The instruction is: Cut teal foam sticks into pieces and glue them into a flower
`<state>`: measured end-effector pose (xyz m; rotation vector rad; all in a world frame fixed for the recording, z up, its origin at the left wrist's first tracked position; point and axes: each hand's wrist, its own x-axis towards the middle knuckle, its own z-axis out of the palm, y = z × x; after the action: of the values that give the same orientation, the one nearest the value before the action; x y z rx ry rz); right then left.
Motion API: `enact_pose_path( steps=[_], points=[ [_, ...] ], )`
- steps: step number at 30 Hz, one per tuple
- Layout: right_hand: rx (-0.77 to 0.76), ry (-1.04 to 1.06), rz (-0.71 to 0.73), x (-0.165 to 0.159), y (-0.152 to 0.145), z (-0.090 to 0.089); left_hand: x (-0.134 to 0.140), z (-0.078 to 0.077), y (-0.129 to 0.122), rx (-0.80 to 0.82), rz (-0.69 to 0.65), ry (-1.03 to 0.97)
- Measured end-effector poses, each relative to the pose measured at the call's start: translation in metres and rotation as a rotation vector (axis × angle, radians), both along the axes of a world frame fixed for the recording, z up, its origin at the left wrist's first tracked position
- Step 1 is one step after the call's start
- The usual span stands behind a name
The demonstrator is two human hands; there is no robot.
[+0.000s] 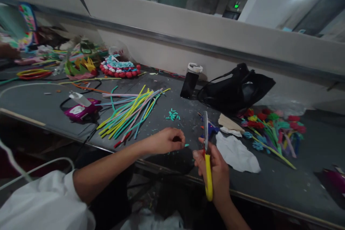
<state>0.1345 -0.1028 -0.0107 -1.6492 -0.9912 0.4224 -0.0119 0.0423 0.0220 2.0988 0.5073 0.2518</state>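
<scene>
Pipe cleaners lie in a loose fan on the dark table at 10 o'clock from the hands, long axes running 7 to 1 o'clock. Left hand at the near edge, fingertips pinched on a small teal piece. Right hand grips yellow-handled scissors, long axis upright, blades closed, tips at 12 o'clock; flower stems at 2 o'clock.
</scene>
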Motion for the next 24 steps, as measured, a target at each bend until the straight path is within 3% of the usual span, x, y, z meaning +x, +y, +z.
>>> enact_pose_path(
  steps=[3, 7, 14, 21, 24],
  points=[
    [-0.032, 0.089, 0.079, 0.001, 0.002, -0.006, 0.009, -0.002, -0.016, -0.082, 0.028, 0.018],
    [-0.009, 0.056, 0.106, 0.004, 0.003, -0.013, 0.015, -0.004, -0.029, -0.141, 0.076, 0.049],
    [0.015, 0.112, -0.027, 0.014, 0.002, 0.000, 0.012, -0.003, -0.027, -0.610, 0.149, -0.044],
    [0.009, 0.131, 0.094, 0.004, 0.002, 0.000, 0.017, -0.011, -0.029, -0.758, 0.172, -0.099],
    [0.007, 0.153, 0.061, 0.003, 0.001, -0.002, 0.016, -0.007, -0.026, -0.813, 0.151, -0.078]
  ],
)
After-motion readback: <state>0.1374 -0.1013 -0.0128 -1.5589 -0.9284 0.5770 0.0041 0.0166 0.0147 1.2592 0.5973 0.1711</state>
